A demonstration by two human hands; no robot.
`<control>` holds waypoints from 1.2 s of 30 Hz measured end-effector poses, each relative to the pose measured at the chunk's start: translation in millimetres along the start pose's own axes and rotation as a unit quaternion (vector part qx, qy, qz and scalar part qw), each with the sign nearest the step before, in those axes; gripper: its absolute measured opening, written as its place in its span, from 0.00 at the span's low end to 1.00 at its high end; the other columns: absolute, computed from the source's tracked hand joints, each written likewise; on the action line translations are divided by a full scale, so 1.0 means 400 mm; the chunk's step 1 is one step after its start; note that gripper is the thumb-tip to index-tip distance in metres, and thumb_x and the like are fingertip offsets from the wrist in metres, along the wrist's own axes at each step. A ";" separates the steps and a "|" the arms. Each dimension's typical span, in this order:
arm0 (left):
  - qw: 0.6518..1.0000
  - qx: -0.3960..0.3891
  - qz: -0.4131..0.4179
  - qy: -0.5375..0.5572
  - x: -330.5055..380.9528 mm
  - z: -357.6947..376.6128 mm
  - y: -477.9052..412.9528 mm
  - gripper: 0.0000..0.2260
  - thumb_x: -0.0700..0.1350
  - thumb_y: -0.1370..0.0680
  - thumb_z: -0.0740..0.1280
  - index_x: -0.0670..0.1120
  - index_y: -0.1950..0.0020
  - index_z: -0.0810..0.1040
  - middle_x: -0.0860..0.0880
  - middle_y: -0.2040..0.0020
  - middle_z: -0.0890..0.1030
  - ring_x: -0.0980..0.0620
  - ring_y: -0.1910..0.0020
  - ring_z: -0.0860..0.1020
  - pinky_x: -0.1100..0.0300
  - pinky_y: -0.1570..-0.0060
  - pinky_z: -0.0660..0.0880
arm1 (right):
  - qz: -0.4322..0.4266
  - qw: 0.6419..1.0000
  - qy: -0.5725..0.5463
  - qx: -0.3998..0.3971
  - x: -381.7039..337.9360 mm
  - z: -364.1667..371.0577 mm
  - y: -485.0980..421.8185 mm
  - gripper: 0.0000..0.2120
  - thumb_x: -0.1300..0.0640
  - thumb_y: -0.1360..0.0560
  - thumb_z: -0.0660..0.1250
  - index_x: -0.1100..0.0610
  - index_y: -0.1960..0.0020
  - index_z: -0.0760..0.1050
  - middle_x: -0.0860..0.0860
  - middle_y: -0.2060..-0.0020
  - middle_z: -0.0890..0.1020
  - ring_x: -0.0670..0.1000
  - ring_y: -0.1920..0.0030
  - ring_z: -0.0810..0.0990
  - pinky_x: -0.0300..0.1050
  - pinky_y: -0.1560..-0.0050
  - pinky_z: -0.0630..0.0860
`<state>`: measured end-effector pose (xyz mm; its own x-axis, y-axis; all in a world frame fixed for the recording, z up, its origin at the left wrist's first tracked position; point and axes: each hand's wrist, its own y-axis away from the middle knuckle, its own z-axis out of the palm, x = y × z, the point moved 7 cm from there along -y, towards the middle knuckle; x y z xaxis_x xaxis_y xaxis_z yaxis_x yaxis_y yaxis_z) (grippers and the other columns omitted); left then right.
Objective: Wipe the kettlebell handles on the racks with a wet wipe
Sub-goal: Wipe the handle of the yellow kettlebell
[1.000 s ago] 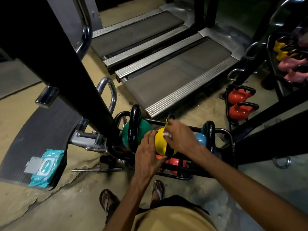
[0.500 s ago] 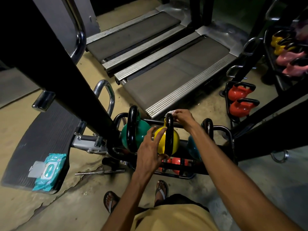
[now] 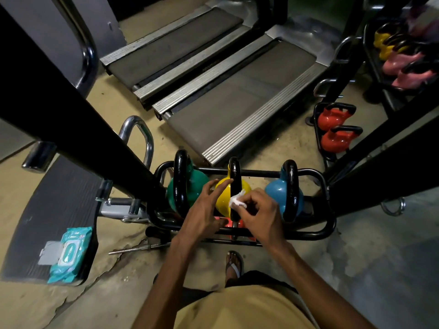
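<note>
White wipe: the wet wipe (image 3: 236,201) is bunched small in the right hand (image 3: 257,211), pressed against the near side of the black handle (image 3: 234,186) of the yellow kettlebell (image 3: 223,198).
Wipe handling: soft, limp and damp by the look of it; best pinched as a wad so it wraps round the bar.
Kettlebell location: middle of three on the top rail of the low black rack (image 3: 327,224), with the green kettlebell (image 3: 198,186) on its left and the blue kettlebell (image 3: 276,193) on its right.
Kettlebell handling: likely heavy and rigid, its glossy handle probably slick once wet; it needs no lifting, only steadying by the body.
Right hand: fingers curled shut around the wipe, wrist bent down over the handle's lower end.
Left hand: the left hand (image 3: 204,210) is open, fingers spread, fingertips at the yellow body's left flank; contact is hard to confirm.
Supplies: the teal wipe pack (image 3: 69,254) lies on a dark mat on the floor, well apart to the left.
</note>
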<state>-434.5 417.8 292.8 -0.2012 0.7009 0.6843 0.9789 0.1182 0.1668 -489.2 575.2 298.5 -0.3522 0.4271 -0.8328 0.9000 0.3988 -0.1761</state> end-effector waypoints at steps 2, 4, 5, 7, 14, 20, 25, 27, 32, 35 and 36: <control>1.000 -0.006 0.004 -0.001 -0.002 0.000 -0.002 0.51 0.43 0.34 0.79 0.71 0.23 0.54 0.54 0.21 0.56 0.47 0.28 0.69 0.48 0.43 0.79 | -0.033 0.999 0.041 -0.003 -0.008 0.009 0.033 0.08 0.61 0.29 0.77 0.54 0.54 0.80 0.42 0.56 0.78 0.38 0.56 0.77 0.35 0.57 0.76; 1.000 -0.009 0.009 -0.004 -0.002 0.003 -0.001 0.52 0.39 0.33 0.78 0.71 0.22 0.52 0.53 0.21 0.56 0.46 0.29 0.69 0.49 0.45 0.80 | -0.058 0.995 0.074 -0.019 -0.009 0.026 0.057 0.07 0.60 0.28 0.77 0.56 0.53 0.81 0.46 0.56 0.78 0.42 0.56 0.78 0.39 0.58 0.79; 1.000 -0.012 0.011 -0.007 -0.002 0.005 0.000 0.52 0.38 0.33 0.76 0.70 0.22 0.52 0.52 0.21 0.56 0.46 0.29 0.69 0.49 0.45 0.80 | -0.064 0.994 0.089 -0.028 -0.005 0.038 0.069 0.06 0.59 0.28 0.77 0.56 0.53 0.81 0.47 0.57 0.79 0.43 0.57 0.78 0.40 0.58 0.79; 1.000 -0.014 0.014 -0.008 -0.001 0.008 0.002 0.52 0.35 0.33 0.74 0.69 0.21 0.52 0.51 0.21 0.57 0.46 0.29 0.70 0.49 0.46 0.80 | -0.053 0.993 0.099 -0.042 0.012 0.064 0.093 0.04 0.58 0.27 0.77 0.56 0.55 0.82 0.47 0.59 0.78 0.45 0.59 0.78 0.41 0.61 0.77; 1.000 -0.009 0.013 -0.015 0.001 0.007 0.008 0.51 0.39 0.31 0.77 0.70 0.21 0.51 0.51 0.21 0.57 0.46 0.31 0.72 0.52 0.45 0.80 | 0.096 0.992 -0.080 0.020 0.092 0.053 0.136 0.06 0.63 0.29 0.77 0.54 0.57 0.82 0.45 0.60 0.81 0.44 0.59 0.82 0.36 0.59 0.77; 1.000 0.004 0.011 -0.012 0.008 0.012 0.012 0.50 0.43 0.30 0.78 0.70 0.21 0.51 0.50 0.21 0.58 0.46 0.30 0.72 0.48 0.42 0.80 | 0.221 0.959 -0.162 0.071 0.139 0.054 0.134 0.06 0.64 0.24 0.73 0.55 0.51 0.82 0.45 0.56 0.85 0.39 0.53 0.83 0.30 0.55 0.77; 1.000 0.023 -0.002 -0.021 0.013 0.021 0.013 0.50 0.48 0.31 0.79 0.66 0.20 0.52 0.50 0.22 0.60 0.46 0.32 0.73 0.48 0.43 0.80 | 0.243 0.959 -0.142 0.037 0.154 0.064 0.070 0.11 0.64 0.24 0.73 0.52 0.46 0.81 0.44 0.53 0.84 0.36 0.53 0.81 0.27 0.55 0.77; 0.999 0.031 -0.008 -0.036 0.016 0.028 0.015 0.51 0.49 0.32 0.80 0.66 0.20 0.51 0.50 0.22 0.60 0.47 0.32 0.73 0.46 0.43 0.80 | 0.240 0.962 -0.129 0.009 0.150 0.074 0.034 0.10 0.64 0.24 0.73 0.55 0.44 0.82 0.46 0.52 0.84 0.37 0.53 0.81 0.26 0.56 0.76; 0.993 0.072 -0.028 -0.089 0.033 0.027 0.017 0.50 0.51 0.32 0.81 0.66 0.21 0.51 0.51 0.21 0.60 0.47 0.31 0.73 0.50 0.45 0.80 | 0.168 0.970 -0.074 -0.159 0.111 0.085 -0.024 0.12 0.67 0.22 0.67 0.57 0.42 0.84 0.40 0.53 0.84 0.26 0.56 0.79 0.23 0.55 0.73; 0.992 0.076 -0.033 -0.096 0.033 0.029 0.019 0.51 0.51 0.32 0.81 0.67 0.21 0.50 0.50 0.21 0.59 0.46 0.31 0.73 0.50 0.45 0.80 | 0.148 0.972 -0.058 -0.171 0.116 0.077 -0.007 0.14 0.69 0.21 0.65 0.58 0.40 0.82 0.39 0.51 0.82 0.24 0.54 0.77 0.21 0.52 0.71; 0.992 0.076 -0.036 -0.095 0.032 0.030 0.020 0.51 0.51 0.32 0.81 0.67 0.21 0.50 0.49 0.21 0.59 0.46 0.31 0.73 0.49 0.45 0.80 | 0.153 0.972 -0.056 -0.168 0.117 0.080 0.000 0.14 0.69 0.21 0.64 0.58 0.40 0.82 0.40 0.51 0.81 0.24 0.54 0.77 0.21 0.52 0.72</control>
<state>-428.8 436.1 294.4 -0.2743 0.8049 0.5261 0.9593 0.2674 0.0910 -497.3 569.5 242.6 -0.0331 0.4835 -0.8747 0.8164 0.5180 0.2554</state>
